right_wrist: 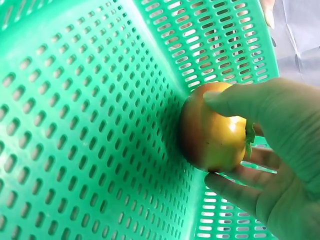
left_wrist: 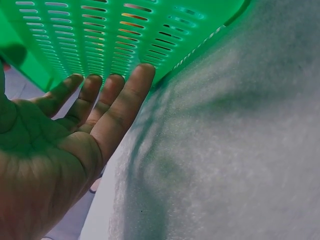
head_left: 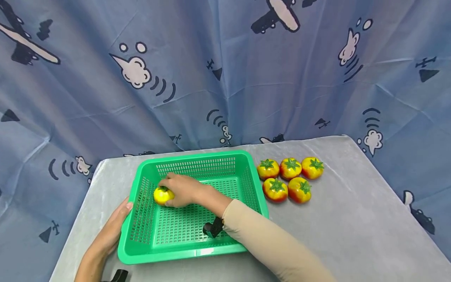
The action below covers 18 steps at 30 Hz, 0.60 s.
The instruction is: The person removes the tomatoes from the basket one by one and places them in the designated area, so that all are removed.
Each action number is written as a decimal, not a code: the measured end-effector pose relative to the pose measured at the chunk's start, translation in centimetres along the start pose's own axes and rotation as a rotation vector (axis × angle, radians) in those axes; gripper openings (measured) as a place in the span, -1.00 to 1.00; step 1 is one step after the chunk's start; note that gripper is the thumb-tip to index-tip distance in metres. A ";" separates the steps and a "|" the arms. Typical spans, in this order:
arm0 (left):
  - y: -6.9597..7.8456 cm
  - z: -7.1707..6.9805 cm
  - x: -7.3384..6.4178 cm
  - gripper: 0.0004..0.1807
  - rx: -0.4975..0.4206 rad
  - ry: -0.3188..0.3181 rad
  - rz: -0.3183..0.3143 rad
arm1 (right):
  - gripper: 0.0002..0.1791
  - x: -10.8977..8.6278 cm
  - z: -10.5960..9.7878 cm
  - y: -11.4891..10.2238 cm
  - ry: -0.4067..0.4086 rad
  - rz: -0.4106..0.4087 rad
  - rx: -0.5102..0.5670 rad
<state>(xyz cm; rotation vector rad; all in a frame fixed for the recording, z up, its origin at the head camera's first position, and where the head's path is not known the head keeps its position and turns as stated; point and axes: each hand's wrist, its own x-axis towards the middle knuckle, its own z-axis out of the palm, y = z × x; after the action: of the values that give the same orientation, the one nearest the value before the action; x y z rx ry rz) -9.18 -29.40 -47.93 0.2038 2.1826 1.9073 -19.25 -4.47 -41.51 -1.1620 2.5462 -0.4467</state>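
My right hand (head_left: 181,190) holds a yellow-and-red tomato (head_left: 162,196) with a green leafy top, low inside the green plastic basket (head_left: 193,253) near its left wall. In the right wrist view the thumb lies on one side of the tomato (right_wrist: 207,132), with the other fingers on the far side. My left hand (head_left: 112,229) is at the basket's left side, its thumb at the rim. Nearly straight fingers (left_wrist: 122,107) touch the perforated outer wall in the left wrist view. The left thumb is mostly cut off there.
Several more tomatoes (head_left: 290,169) sit in two rows on the grey cloth-covered table (head_left: 352,219), just right of the basket. Behind the table hangs a blue patterned curtain (head_left: 246,78). A black wrist device (head_left: 213,228) hangs over the basket floor.
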 end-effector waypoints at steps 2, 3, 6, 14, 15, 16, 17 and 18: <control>0.0 -0.1 -0.1 -0.29 -0.006 -0.003 -0.002 | -0.35 0.0 0.0 0.0 -0.013 -0.002 0.001; 0.0 -0.1 -0.1 -0.29 -0.011 -0.006 -0.003 | -0.35 0.1 0.1 0.0 -0.014 -0.003 0.000; -0.1 -0.1 -0.1 -0.29 -0.025 -0.011 -0.004 | -0.36 0.1 0.1 0.1 -0.008 -0.003 -0.009; 0.2 0.1 -0.1 -0.28 -0.005 0.012 -0.025 | -0.36 0.0 0.0 0.1 -0.002 0.012 -0.007; 0.3 0.1 -0.1 -0.28 -0.005 0.015 -0.027 | -0.36 0.0 0.0 0.1 0.000 0.011 -0.003; 0.3 0.2 0.0 -0.28 0.001 0.020 -0.029 | -0.36 0.0 -0.1 0.2 0.000 0.010 0.001; 0.3 0.2 0.0 -0.28 0.004 0.021 -0.031 | -0.36 -0.1 -0.1 0.2 0.001 0.007 0.004; 0.3 0.2 -0.1 -0.28 0.006 0.023 -0.029 | -0.36 -0.1 -0.1 0.2 0.002 0.005 0.004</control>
<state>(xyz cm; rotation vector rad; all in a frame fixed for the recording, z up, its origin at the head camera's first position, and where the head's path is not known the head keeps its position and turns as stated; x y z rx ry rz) -9.09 -29.18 -47.61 0.1507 2.1939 1.8972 -19.34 -4.30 -41.49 -1.1546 2.5477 -0.4518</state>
